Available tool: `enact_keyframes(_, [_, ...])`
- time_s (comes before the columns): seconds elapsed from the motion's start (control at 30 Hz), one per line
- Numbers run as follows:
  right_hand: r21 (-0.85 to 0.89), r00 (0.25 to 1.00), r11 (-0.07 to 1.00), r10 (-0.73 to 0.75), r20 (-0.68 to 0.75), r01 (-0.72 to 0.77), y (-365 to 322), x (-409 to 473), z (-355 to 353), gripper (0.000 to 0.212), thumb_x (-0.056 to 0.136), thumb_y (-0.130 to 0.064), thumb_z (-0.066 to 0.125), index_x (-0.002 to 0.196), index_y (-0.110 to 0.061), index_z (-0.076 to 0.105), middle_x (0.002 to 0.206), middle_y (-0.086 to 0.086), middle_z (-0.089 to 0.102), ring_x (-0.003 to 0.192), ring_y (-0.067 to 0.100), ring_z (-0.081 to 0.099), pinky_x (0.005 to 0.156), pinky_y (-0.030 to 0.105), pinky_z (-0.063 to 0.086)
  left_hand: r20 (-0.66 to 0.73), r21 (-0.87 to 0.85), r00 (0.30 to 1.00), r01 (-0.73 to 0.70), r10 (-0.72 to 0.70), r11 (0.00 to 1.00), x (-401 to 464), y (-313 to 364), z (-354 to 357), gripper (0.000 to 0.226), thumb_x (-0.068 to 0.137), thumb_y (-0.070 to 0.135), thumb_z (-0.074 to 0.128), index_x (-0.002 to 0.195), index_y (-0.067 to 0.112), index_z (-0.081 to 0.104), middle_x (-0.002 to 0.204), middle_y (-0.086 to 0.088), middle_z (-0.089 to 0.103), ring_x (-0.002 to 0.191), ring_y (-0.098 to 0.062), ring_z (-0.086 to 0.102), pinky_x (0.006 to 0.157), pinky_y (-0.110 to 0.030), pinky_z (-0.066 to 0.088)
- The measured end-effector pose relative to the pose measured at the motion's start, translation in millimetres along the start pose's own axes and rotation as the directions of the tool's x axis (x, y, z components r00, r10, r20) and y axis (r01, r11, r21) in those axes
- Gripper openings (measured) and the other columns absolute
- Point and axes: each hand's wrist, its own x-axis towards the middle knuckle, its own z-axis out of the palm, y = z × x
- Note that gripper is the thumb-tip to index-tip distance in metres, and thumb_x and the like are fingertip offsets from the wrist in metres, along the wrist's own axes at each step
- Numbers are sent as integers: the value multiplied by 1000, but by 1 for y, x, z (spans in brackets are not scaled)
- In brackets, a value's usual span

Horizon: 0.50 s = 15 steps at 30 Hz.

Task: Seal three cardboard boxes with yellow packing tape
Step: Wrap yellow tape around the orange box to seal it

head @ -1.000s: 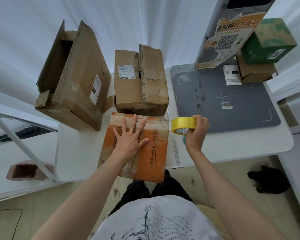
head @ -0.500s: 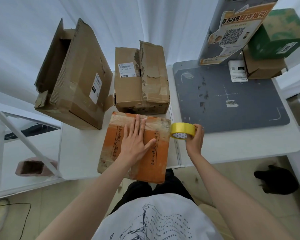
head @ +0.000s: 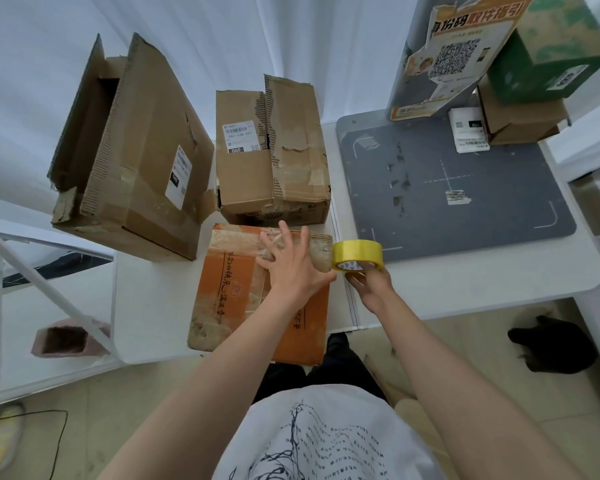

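Pressing down flat with its fingers spread, the left hand [head: 293, 268] rests on the near orange cardboard box [head: 243, 299] on the white table [head: 153, 306]. Just right of it, the right hand [head: 371, 284] pinches the round yellow roll of packing tape [head: 357, 254] by the box's far right corner. Farther back sit a torn brown cardboard box [head: 274, 168] and, to the left, a big open brown cardboard box [head: 136, 150].
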Motion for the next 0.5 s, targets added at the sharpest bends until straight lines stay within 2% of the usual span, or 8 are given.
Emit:
enact_keyframes(0.1, [35,992,994,98,75,-101,4,-4,6,46,101,-9,58,144,-1,45,123,22,61,117,35,59,92,43,52,10,-27,1000,18,-18,999,6,1,-6,120,68,77,72,158,24,15,168,-18,-8,147,-59,-9,108,-79,25])
enact_keyframes(0.23, [-64,973,983,179,146,-172,12,-15,19,28,102,-29,60,126,-15,56,134,18,59,121,32,59,105,45,49,-18,-24,1000,-7,7,1000,8,-6,-9,119,64,81,72,154,22,21,168,-20,1,147,-61,-2,104,-79,32])
enact_keyframes(0.33, [-127,953,973,215,214,-191,17,-21,24,42,98,-43,61,133,-20,57,135,17,58,117,27,61,100,40,51,-54,-37,998,-28,26,999,6,-13,-14,111,65,81,68,150,23,25,167,-20,7,147,-60,2,104,-75,36])
enact_keyframes(0.4, [-203,941,964,221,255,-172,18,-25,27,40,96,-54,58,125,-27,59,134,15,59,120,25,59,108,41,45,-70,-52,997,-36,33,998,4,-19,-21,105,67,79,67,147,24,27,167,-20,10,147,-60,4,106,-71,38])
enact_keyframes(0.5, [-304,938,948,187,292,-95,19,-28,33,62,91,-71,50,142,-35,47,139,10,56,132,26,50,120,47,29,-80,-91,996,-37,29,995,3,-31,-35,104,66,81,63,147,26,28,166,-18,14,149,-57,8,107,-69,36])
